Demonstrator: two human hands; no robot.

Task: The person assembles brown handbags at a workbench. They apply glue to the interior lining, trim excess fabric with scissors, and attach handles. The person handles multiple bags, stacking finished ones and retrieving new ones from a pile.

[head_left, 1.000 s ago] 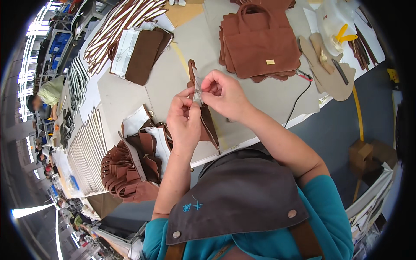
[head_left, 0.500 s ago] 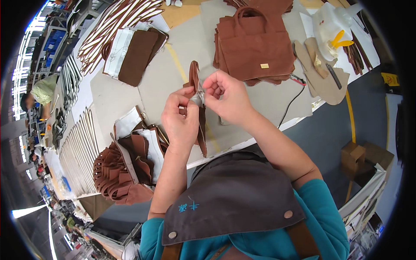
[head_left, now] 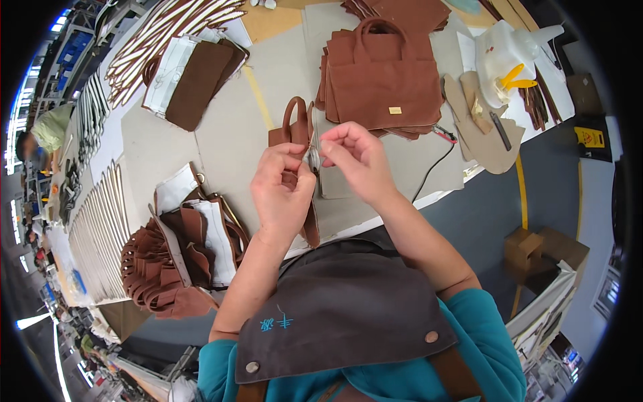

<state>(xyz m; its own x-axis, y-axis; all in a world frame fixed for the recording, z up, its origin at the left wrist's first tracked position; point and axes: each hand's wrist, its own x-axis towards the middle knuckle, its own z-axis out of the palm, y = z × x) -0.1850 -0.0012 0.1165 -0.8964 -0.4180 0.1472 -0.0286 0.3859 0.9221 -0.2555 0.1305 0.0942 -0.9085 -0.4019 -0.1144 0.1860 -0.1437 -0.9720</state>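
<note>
A brown bag (head_left: 310,231) is turned partly round over the table (head_left: 228,117), its handle (head_left: 287,120) now an open loop after standing nearly edge-on, apparently giving the fingers fresh access to its pale edge. It sits toward twelve o'clock from the apron (head_left: 341,321). The left hand (head_left: 284,191), forearm rising from seven o'clock, grips it between thumb and fingers. The right hand (head_left: 362,164) bends in at three o'clock, fingers curled; whether they pinch anything cannot be told.
</note>
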